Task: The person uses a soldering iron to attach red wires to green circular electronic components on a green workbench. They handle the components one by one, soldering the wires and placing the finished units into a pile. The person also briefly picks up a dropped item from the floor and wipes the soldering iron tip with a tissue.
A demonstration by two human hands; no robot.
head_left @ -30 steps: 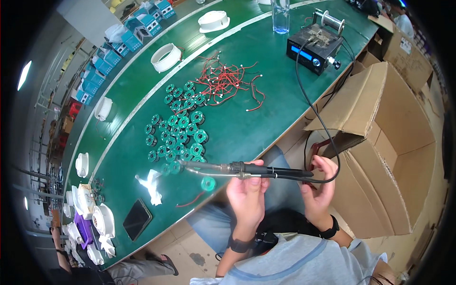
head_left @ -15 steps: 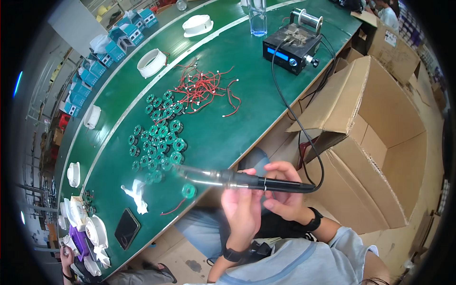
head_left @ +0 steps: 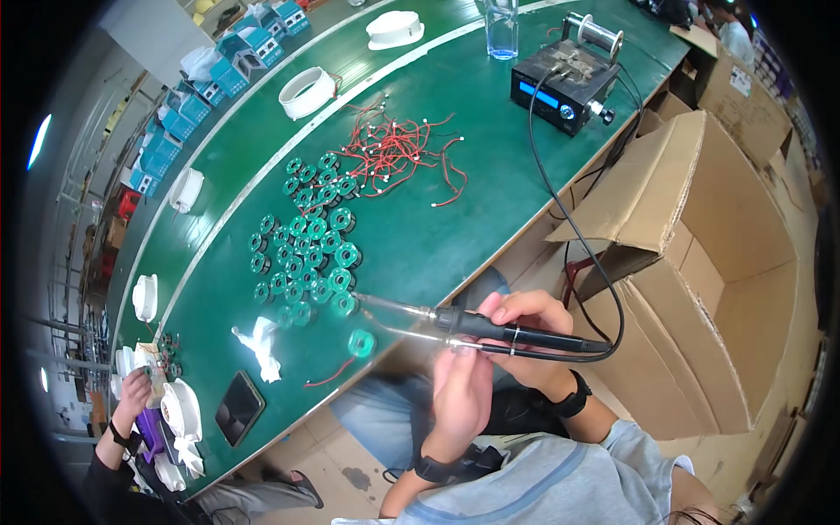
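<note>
Above the table's near edge I hold a black soldering iron [head_left: 486,325] with a thin metal solder-feed tube [head_left: 407,332] running alongside its shaft. My right hand [head_left: 538,325] is closed round the handle. My left hand [head_left: 462,394] pinches the feed tube just below the iron's collar. The iron's tip points left, over a cluster of green ring-shaped coils [head_left: 315,245]. One separate coil [head_left: 360,343], with a red wire trailing from it, lies nearer to me. A heap of red wires [head_left: 394,149] with white ends is farther back.
A black soldering station [head_left: 560,92] with a solder spool [head_left: 599,35] stands at the back right, its cable looping to the iron. An open cardboard box [head_left: 674,324] sits at right. A phone [head_left: 239,409] and white tissue [head_left: 260,348] lie left. A co-worker's hand [head_left: 134,391] works far left.
The view has shifted, so the table contents appear farther right. My left fingers have moved to pinch the feed tube. The co-worker's hand has risen.
</note>
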